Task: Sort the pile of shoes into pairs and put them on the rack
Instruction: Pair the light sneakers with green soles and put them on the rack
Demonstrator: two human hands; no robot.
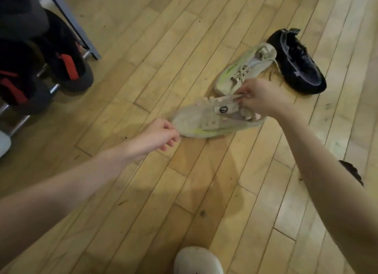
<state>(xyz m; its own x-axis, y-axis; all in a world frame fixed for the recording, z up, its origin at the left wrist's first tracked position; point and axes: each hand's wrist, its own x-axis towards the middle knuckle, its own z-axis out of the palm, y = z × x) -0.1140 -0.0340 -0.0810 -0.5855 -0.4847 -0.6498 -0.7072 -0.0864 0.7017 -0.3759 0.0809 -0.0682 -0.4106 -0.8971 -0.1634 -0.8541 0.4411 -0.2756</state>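
Motion blur is smearing the nearer cream sneaker (214, 120), so its mesh and lime-green stripe are reading only as soft streaks. The right hand (259, 97) is pinching that sneaker at the tongue and laces, its fingertips partly hiding the collar. A small round black-and-white badge is showing on the tongue, but its mark is too blurred to read. The left hand (161, 134) is curling loosely at the sneaker's toe; whether it is actually gripping the toe or only touching it cannot be told.

Just behind, the matching cream sneaker (243, 69) is lying on the wooden floor (143, 202), touching a black sneaker (296, 63) whose heel tab is carrying white lettering, illegible here.

At the left edge, black shoes with red accents (65, 58) are sitting on the metal rack (67, 13), cut off by the frame. A white shoe toe (197, 260) is poking in at the bottom edge.
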